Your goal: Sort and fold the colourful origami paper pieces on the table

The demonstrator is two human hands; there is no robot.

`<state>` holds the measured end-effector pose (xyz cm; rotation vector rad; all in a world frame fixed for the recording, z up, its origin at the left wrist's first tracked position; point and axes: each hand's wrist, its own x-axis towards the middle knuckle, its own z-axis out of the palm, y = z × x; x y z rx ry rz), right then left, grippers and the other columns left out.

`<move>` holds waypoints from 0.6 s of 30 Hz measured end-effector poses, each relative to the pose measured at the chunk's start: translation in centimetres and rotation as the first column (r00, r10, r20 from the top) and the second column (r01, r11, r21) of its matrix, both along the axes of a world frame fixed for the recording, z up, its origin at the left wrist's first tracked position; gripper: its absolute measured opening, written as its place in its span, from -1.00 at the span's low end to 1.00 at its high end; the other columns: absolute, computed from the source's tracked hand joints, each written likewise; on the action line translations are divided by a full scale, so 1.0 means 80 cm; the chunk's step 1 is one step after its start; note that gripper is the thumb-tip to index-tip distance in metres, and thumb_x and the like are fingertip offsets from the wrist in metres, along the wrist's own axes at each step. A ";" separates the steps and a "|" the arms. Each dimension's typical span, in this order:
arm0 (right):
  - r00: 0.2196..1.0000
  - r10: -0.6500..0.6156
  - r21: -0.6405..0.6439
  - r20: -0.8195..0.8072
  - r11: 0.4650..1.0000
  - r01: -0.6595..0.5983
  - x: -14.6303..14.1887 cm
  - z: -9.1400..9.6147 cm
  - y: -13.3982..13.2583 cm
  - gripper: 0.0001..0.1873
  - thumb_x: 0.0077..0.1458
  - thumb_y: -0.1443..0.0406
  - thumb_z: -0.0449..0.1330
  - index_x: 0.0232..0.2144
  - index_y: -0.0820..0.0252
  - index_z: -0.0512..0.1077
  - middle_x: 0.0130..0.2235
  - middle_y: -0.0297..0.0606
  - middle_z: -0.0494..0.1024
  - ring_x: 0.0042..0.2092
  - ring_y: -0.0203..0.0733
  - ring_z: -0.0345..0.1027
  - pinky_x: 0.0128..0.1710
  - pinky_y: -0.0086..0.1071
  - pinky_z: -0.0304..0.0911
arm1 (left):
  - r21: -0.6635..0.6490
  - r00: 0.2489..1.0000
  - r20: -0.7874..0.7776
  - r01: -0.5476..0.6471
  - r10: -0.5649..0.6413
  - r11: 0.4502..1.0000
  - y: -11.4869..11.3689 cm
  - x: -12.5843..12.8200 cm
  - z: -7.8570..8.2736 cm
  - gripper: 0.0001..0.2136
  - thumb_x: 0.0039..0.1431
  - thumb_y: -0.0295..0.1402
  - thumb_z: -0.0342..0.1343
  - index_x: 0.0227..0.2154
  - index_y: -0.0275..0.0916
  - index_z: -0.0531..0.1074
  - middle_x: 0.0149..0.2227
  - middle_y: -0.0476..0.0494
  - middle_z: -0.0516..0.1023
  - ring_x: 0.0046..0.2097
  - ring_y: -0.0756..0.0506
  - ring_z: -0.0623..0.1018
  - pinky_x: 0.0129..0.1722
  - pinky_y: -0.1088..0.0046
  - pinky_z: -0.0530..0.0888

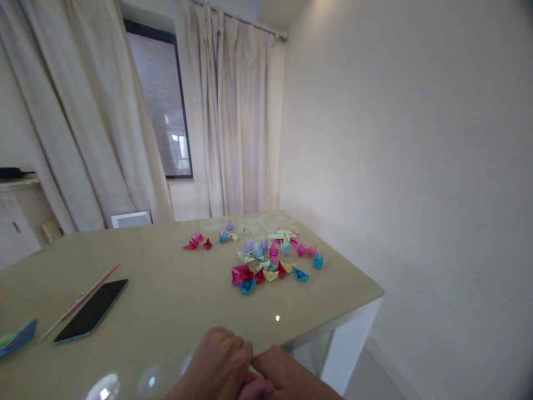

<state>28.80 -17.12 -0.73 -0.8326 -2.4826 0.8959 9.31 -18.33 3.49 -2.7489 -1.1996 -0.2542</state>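
At the table's near edge my left hand [220,355] and my right hand [283,371] meet, both with curled fingers. A sliver of pale green paper [252,369] shows between them, pinched by the fingers; most of it is hidden behind the knuckles. Beyond the hands lies a loose group of small folded paper figures in several colours, among them a blue paper boat [300,274], a yellow paper boat [270,275] and a pink folded figure [273,253]. Farther left on the table sits a red paper crane [194,244].
A dark phone [91,311] lies on the glossy table [175,294] at the left, alongside a thin pink and green strip [89,293]. Coloured paper sheets [19,338] lie at the far left edge. A white wall [408,166] rises on the right.
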 end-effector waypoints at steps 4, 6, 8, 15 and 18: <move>0.941 -0.298 0.369 0.162 0.902 0.222 -0.012 -0.003 0.005 -0.26 0.37 -0.22 -0.26 -0.26 0.15 0.47 -0.40 -0.16 0.65 -0.48 -0.09 0.47 -0.51 -0.34 0.00 | -0.081 0.967 0.003 -0.255 0.256 0.964 0.002 0.008 -0.011 -0.46 0.48 0.03 -0.17 -0.33 -0.17 0.62 -0.35 -0.24 0.72 -0.28 -0.27 0.70 -0.34 0.33 0.39; 0.917 -0.364 0.451 0.163 0.854 0.259 -0.017 -0.003 0.007 -0.31 0.37 -0.20 -0.22 -0.25 0.14 0.46 -0.40 -0.15 0.65 -0.48 -0.08 0.48 -0.53 -0.31 -0.10 | -0.133 0.949 0.047 -0.305 0.313 0.943 0.004 0.011 -0.018 -0.44 0.52 -0.02 -0.26 -0.29 -0.14 0.63 -0.31 -0.21 0.73 -0.23 -0.27 0.71 -0.31 0.33 0.40; 0.928 -0.340 0.460 0.155 0.856 0.237 -0.018 -0.005 0.009 -0.31 0.38 -0.20 -0.23 -0.23 0.14 0.46 -0.40 -0.16 0.65 -0.50 -0.09 0.48 -0.54 -0.30 -0.16 | -0.172 0.950 0.074 -0.287 0.303 0.942 0.006 0.011 -0.023 -0.42 0.52 -0.03 -0.30 -0.28 -0.12 0.62 -0.31 -0.18 0.73 -0.24 -0.25 0.71 -0.32 0.34 0.39; 0.959 -0.271 0.327 0.079 0.916 0.233 -0.017 -0.003 0.007 -0.34 0.36 -0.21 -0.16 -0.17 0.15 0.47 -0.40 -0.20 0.62 -0.49 -0.13 0.38 -0.51 -0.33 -0.08 | -0.174 0.961 0.047 -0.261 0.272 0.950 0.006 0.008 -0.009 -0.40 0.51 0.01 -0.31 -0.30 -0.14 0.60 -0.31 -0.19 0.74 -0.27 -0.28 0.73 -0.36 0.28 0.38; 0.980 -0.198 0.048 -0.007 0.979 0.198 -0.015 0.005 0.002 -0.40 0.38 -0.18 -0.10 -0.28 0.14 0.44 -0.47 -0.32 0.48 -0.47 -0.21 0.27 -0.51 -0.40 -0.01 | -0.160 0.971 -0.045 -0.238 0.234 0.958 0.005 0.008 0.004 -0.37 0.50 0.03 -0.31 -0.30 -0.17 0.64 -0.31 -0.26 0.74 -0.26 -0.32 0.74 -0.37 0.26 0.38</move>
